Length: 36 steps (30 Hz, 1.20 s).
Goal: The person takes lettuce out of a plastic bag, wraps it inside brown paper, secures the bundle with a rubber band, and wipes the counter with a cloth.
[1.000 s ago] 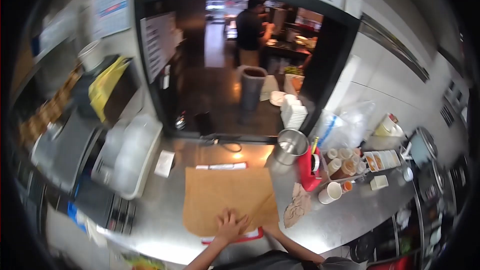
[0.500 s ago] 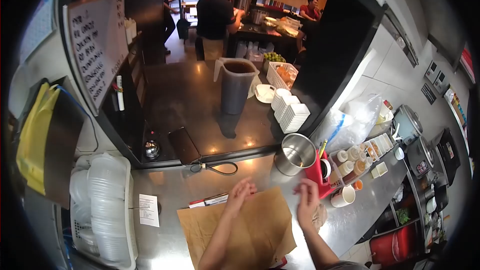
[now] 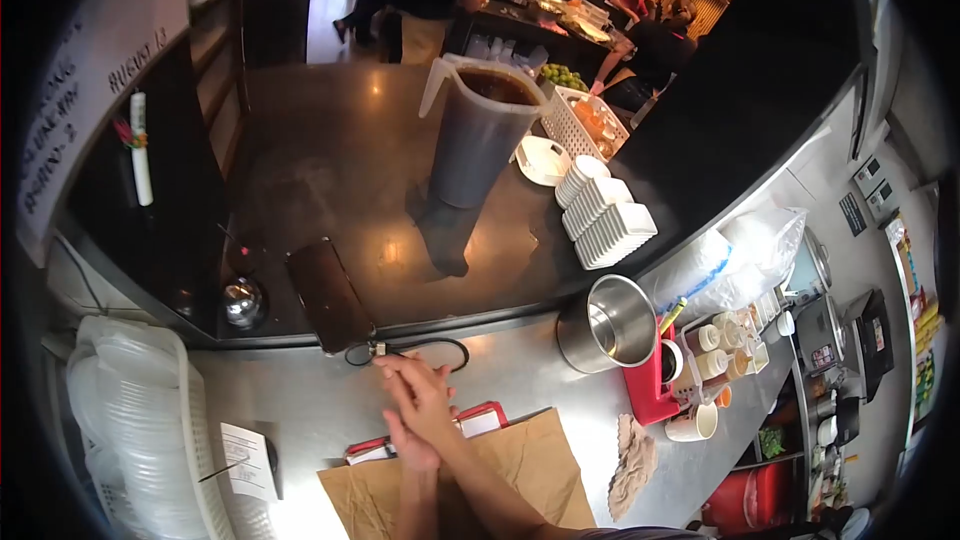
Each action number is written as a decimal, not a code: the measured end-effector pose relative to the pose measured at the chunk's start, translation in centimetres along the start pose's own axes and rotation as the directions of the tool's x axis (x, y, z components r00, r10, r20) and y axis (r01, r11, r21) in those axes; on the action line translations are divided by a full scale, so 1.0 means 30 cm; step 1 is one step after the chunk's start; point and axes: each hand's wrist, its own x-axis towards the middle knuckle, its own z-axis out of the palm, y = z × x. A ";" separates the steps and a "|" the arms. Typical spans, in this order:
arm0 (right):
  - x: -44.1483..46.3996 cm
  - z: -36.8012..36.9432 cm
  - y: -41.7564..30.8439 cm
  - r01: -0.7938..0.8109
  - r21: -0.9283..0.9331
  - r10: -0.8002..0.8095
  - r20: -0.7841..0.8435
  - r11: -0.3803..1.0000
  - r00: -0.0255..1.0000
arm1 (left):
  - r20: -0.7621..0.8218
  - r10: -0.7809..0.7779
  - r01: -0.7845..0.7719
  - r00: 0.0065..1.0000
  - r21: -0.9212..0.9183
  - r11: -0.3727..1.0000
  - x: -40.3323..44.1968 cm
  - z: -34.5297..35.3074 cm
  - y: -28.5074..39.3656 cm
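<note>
My left hand (image 3: 410, 443) and my right hand (image 3: 428, 402) are pressed together, right over left, with no object seen between them. The right fingers are stretched out and the left fingers are partly hidden behind them. Beneath my forearms lies a brown paper bag (image 3: 545, 465), over a red clipboard (image 3: 484, 418) whose top edge shows. Just beyond my fingertips are a black strap (image 3: 450, 348) and a dark, flat phone or wallet (image 3: 328, 292) on the ledge.
A tall pitcher of dark liquid (image 3: 478, 140) stands on the ledge beside stacked white dishes (image 3: 612, 225). At right are a steel container (image 3: 605, 325), a red holder (image 3: 650, 390) and a crumpled cloth (image 3: 632, 465). Plastic lids (image 3: 140, 420) and a spiked receipt (image 3: 243, 460) are left.
My hands, apart above the paper bag earlier, have come together; the right hand crossed leftward. The view has tilted and moved closer to the ledge. The crumpled cloth is now uncovered.
</note>
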 end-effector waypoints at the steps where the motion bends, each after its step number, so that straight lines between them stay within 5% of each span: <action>1: -0.021 0.011 -0.014 -0.021 0.068 0.020 0.015 0.997 1.000 | -0.027 -0.007 0.009 1.000 0.050 0.999 -0.018 -0.001 0.014; 4: -0.099 0.040 -0.029 -0.112 0.515 0.036 0.155 0.850 0.987 | -0.026 0.025 -0.021 0.999 0.149 0.989 -0.031 -0.020 0.060; 6: -0.118 0.057 -0.003 -0.310 0.875 -0.015 0.339 0.372 0.941 | -0.099 0.108 -0.111 0.989 -0.025 0.994 -0.024 -0.020 0.066; 8: -0.103 0.060 0.035 -0.450 0.889 -0.105 0.441 -0.087 0.891 | -0.326 0.135 -0.244 0.936 -0.320 0.916 -0.034 0.003 0.075; 11: -0.081 0.053 0.043 -0.481 0.750 -0.120 0.484 -0.454 0.867 | -0.191 0.165 -0.203 0.968 -0.201 0.958 -0.023 0.029 0.087; 13: -0.062 0.052 0.007 -0.370 0.617 -0.033 0.486 -0.695 0.873 | -0.360 0.135 -0.240 0.923 -0.266 0.934 0.005 0.058 0.096; 14: -0.067 0.051 0.016 -0.346 0.640 0.034 0.503 -0.687 0.863 | -0.440 0.109 -0.257 0.891 -0.295 0.920 0.010 0.064 0.096; 17: -0.077 0.045 0.040 -0.271 0.712 0.250 0.535 -0.648 0.807 | -0.499 0.053 -0.064 0.865 -0.005 0.998 -0.043 -0.042 0.086; 19: -0.070 0.040 0.041 -0.217 0.760 0.414 0.543 -0.613 0.731 | -0.435 0.090 -0.097 0.896 0.007 0.995 -0.026 -0.016 0.091; 29: -0.072 0.053 0.021 -0.221 0.690 0.179 0.458 -0.689 0.871 | -0.319 0.109 -0.133 0.942 -0.052 0.990 -0.029 -0.014 0.099; 32: -0.071 0.050 0.004 -0.289 0.624 0.038 0.456 -0.726 0.889 | -0.260 0.104 -0.070 0.960 0.139 0.988 -0.041 -0.011 0.132; 35: -0.084 0.066 0.006 -0.361 0.601 -0.061 0.460 -0.713 0.886 | -0.660 -0.016 -0.041 0.751 -0.070 0.997 -0.035 0.003 0.130; 36: -0.084 0.068 0.001 -0.370 0.597 -0.066 0.468 -0.712 0.881 | -0.570 0.017 -0.085 0.822 -0.093 0.992 -0.035 -0.017 0.121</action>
